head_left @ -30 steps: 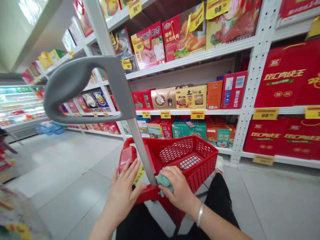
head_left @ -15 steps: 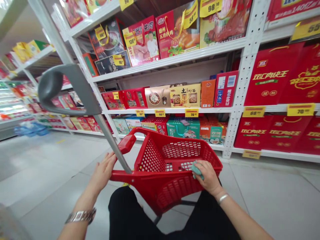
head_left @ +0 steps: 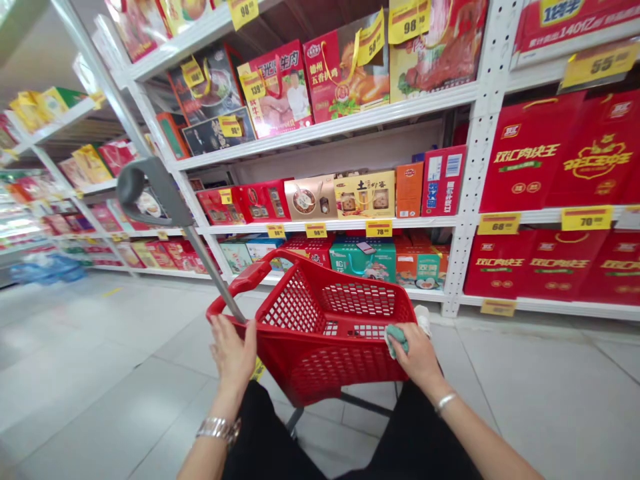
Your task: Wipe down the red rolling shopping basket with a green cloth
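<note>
In front of my knees stands a red plastic shopping cart (head_left: 320, 363) with a perforated basket and a long grey handle pole (head_left: 210, 270). My left hand (head_left: 234, 353) lies against the cart's near left side, below the foot of the pole, thumb spread from the fingers. A pale green cloth (head_left: 397, 339) is bunched in my right hand (head_left: 417, 353), which presses it on the basket's near rim at the right corner. Just behind that hand shows something white (head_left: 423, 319), too covered to name.
White shelving (head_left: 467, 220) with red gift boxes (head_left: 517, 153) and yellow price tags runs behind the cart. A phone-like object (head_left: 365, 247) lies on a green box (head_left: 345, 259) on the bottom shelf. Grey floor tiles (head_left: 165, 387) extend left. The pole's grey grip (head_left: 157, 193) rises at upper left.
The cart has turned slightly and its basket shifted left. My left hand has moved right along its side, thumb now spread. My right hand keeps the cloth at the rim. The white thing came into view.
</note>
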Tool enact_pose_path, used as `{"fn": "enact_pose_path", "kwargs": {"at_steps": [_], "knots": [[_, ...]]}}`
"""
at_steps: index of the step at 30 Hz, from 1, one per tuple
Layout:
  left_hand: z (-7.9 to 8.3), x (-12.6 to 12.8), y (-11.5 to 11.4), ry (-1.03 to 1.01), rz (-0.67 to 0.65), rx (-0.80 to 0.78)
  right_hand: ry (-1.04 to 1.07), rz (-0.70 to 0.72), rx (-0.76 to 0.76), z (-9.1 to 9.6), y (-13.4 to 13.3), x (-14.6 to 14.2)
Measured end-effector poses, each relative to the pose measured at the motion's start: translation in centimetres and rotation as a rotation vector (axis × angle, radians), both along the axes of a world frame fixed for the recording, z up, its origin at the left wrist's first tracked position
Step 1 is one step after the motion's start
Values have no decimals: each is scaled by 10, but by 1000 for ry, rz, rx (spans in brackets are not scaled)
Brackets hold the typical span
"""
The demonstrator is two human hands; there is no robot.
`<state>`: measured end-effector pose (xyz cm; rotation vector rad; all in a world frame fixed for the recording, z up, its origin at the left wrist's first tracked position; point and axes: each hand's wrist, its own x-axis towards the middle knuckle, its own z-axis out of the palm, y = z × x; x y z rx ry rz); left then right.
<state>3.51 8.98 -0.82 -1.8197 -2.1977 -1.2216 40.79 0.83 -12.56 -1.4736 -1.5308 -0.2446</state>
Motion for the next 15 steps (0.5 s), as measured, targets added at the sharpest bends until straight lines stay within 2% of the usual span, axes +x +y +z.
{"fn": "enact_pose_path", "kwargs": {"at_steps": [3, 8, 12, 15], "knots": [[-25, 34, -9, -9, -63, -123, -44, -32, 1, -3, -9, -27], [-60, 82, -8, -4, -126, -252, -109, 42, -39, -2, -29, -68], [-85, 112, -17, -21, -158, -304, -75, 186, -54, -3, -26, -74], [-92, 124, -21, -36, -144, -317, -47, 293, -42, -12, -15, -67]]}}
